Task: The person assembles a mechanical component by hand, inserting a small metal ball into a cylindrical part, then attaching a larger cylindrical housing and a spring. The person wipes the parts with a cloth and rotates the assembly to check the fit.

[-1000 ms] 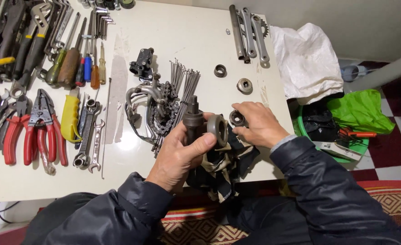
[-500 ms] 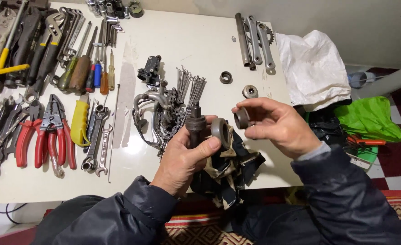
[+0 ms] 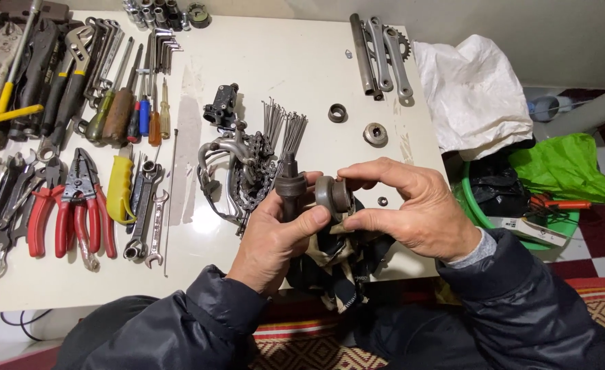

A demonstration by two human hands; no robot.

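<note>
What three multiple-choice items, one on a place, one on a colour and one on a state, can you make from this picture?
1. Where do the red-handled pliers lie?
A. left side of the table
B. on the white bag
C. on the floor

2. What colour is the handle beside those pliers?
A. blue
B. yellow
C. white

3. What does the left hand do?
A. rests flat
B. grips a dark metal part
C. holds a screwdriver

A: they lie among the left tools.
B: the handle is yellow.
B: its fingers wrap the dark metal part.
</note>
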